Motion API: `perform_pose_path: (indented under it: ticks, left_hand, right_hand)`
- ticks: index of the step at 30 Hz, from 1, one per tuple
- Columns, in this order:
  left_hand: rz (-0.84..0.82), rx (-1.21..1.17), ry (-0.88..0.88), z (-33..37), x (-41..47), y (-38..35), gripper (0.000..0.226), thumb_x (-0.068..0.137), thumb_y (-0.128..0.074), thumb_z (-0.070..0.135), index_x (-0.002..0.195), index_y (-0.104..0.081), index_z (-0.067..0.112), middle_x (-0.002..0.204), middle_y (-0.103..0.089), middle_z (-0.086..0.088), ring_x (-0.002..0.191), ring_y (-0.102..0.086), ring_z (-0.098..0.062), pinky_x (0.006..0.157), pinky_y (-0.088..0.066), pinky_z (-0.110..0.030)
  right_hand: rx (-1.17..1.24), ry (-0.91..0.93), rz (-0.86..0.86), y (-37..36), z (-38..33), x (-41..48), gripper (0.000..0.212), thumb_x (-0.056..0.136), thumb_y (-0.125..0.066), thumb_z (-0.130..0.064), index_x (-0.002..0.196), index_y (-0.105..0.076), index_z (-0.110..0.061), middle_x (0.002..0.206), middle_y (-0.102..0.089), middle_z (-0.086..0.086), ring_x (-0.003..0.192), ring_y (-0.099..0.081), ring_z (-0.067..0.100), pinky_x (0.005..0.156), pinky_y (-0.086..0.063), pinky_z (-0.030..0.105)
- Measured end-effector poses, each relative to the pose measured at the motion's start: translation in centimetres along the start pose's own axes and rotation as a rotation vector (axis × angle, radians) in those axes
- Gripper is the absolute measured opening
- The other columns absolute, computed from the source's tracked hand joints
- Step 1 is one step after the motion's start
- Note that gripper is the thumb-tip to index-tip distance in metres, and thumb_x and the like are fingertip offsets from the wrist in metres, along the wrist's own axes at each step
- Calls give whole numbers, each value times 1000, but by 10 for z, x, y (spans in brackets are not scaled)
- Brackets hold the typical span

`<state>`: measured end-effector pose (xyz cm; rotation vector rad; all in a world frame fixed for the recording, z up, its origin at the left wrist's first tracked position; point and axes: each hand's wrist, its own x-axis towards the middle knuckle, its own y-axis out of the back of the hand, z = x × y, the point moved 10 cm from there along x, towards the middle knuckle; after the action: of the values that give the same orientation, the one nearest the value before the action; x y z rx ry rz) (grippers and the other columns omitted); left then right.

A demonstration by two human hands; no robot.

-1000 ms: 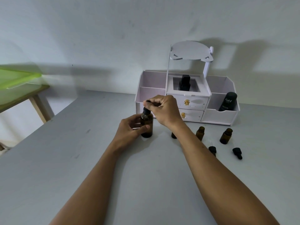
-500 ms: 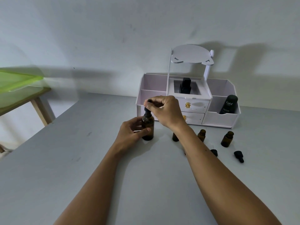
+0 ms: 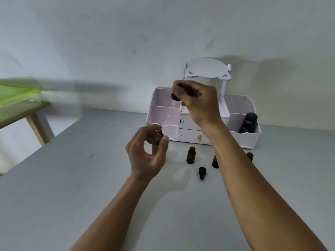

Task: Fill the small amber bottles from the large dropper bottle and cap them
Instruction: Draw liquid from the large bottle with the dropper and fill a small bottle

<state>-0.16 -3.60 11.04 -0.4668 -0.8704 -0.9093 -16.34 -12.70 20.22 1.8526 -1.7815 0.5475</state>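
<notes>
My right hand (image 3: 197, 104) pinches the black dropper cap (image 3: 175, 96) and holds it high in front of the organizer, its clear glass pipette (image 3: 170, 115) slanting down to the left. Just under the pipette tip stands the large amber bottle (image 3: 154, 148) with its neck uncovered, and my left hand (image 3: 146, 153) curls around it, blurred. Three small amber bottles stand uncapped on the grey table: one in plain sight (image 3: 191, 155), the other two (image 3: 215, 161) (image 3: 250, 156) partly behind my right forearm. A small black cap (image 3: 202, 172) lies in front of them.
A white desk organizer (image 3: 243, 140) with drawers and a raised top shelf stands against the wall. A black Kahf bottle (image 3: 248, 123) stands in its right compartment. A wooden side table with a green top (image 3: 16, 95) is at the far left.
My right hand has pulled the dropper up and out of the large bottle. The left hand has stayed around the bottle. The camera has tilted, so the scene sits lower.
</notes>
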Motion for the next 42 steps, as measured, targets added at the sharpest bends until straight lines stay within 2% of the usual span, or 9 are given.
perform_pose_path:
  ticks: [4, 6, 9, 13, 16, 21, 28, 38, 42]
  left_hand:
    - [-156, -86, 132, 0, -19, -38, 14, 83, -71, 12, 97, -71, 9, 74, -67, 3, 64, -63, -11, 61, -46, -15]
    - [-268, -82, 282, -13, -33, -58, 23, 83, -74, 15, 107, -72, 16, 85, -71, 7, 77, -69, -11, 64, -48, -12]
    - [-361, -46, 488, -35, -53, -77, 41, 84, -76, 18, 124, -66, 21, 108, -69, 8, 100, -66, -8, 82, -56, -19]
    - [-478, 3, 644, -60, -69, -96, 59, 85, -76, 22, 140, -54, 21, 126, -63, 7, 109, -60, -5, 88, -47, -13]
    - [-542, 5, 661, -68, -73, -106, 63, 84, -77, 23, 142, -52, 19, 130, -63, 5, 110, -61, -6, 90, -45, -12]
    - [-600, 10, 665, -74, -70, -114, 60, 84, -78, 21, 139, -55, 16, 128, -67, 1, 111, -65, -10, 95, -48, -17]
    - [-590, 28, 631, -77, -66, -114, 41, 84, -77, 11, 124, -68, 13, 112, -75, 2, 92, -68, 4, 83, -49, -3]
    - [-595, 29, 608, -79, -67, -115, 35, 84, -77, 8, 119, -71, 12, 95, -70, 14, 78, -63, 22, 76, -45, 2]
    - [-594, 45, 603, -79, -65, -115, 34, 84, -77, 9, 118, -72, 13, 93, -70, 15, 80, -63, 19, 75, -45, 2]
  right_hand:
    - [-17, -12, 38, 32, -8, -4, 13, 90, -72, -19, 99, -77, -11, 82, -77, -1, 74, -74, 6, 68, -58, 20]
    - [-52, -14, 48, 48, -6, -8, 5, 89, -73, -20, 92, -77, -20, 80, -76, -8, 77, -74, 5, 72, -59, 22]
    - [-91, -44, 55, 65, 3, -14, 5, 88, -74, -21, 89, -76, -26, 78, -76, -14, 77, -72, 2, 72, -58, 19]
    - [-154, -127, 66, 79, 24, -18, 6, 86, -76, -20, 90, -77, -24, 83, -77, -8, 79, -73, 4, 75, -60, 27]
    - [-172, -170, 58, 82, 37, -21, 9, 84, -78, -17, 83, -77, -26, 79, -76, -7, 74, -74, 4, 72, -60, 25]
    - [-182, -214, 37, 79, 52, -24, 6, 85, -76, -11, 88, -77, -17, 79, -75, -4, 68, -73, 3, 66, -57, 15]
    - [-224, -236, 22, 74, 65, -24, 5, 84, -77, -17, 89, -79, -16, 83, -77, 1, 78, -75, 14, 74, -59, 26]
    - [-268, -215, 15, 72, 69, -24, 12, 84, -78, -20, 93, -80, -13, 84, -77, 2, 73, -70, 8, 80, -60, 32]
    - [-273, -200, 2, 70, 66, -24, 11, 84, -78, -16, 93, -79, -9, 79, -76, 0, 61, -66, -3, 71, -55, 22]
